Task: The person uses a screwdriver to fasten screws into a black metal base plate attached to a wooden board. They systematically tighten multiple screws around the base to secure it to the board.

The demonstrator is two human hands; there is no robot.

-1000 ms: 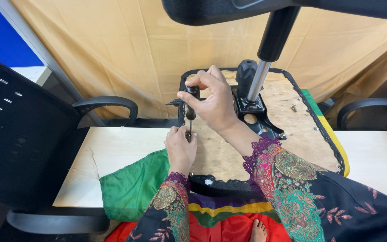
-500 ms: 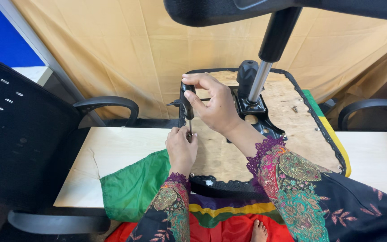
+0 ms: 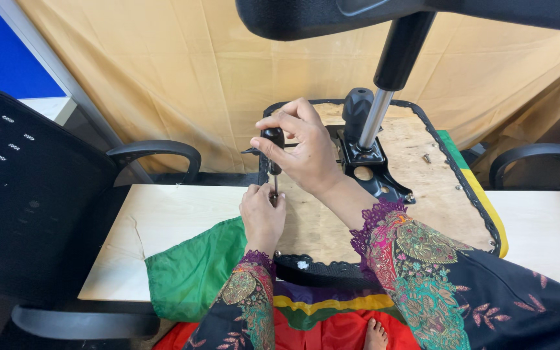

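Black screwdriver [image 3: 273, 155] handle inside right hand [image 3: 303, 152] fingers, shaft between left hand [image 3: 262, 214] fingers

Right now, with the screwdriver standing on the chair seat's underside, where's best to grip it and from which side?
Grip the black handle at the top of the screwdriver, coming from above. It stands upright with the thin shaft pointing down into the wooden seat base, so only the handle offers bulk. The right hand wraps it there; the left hand steadies the tip.
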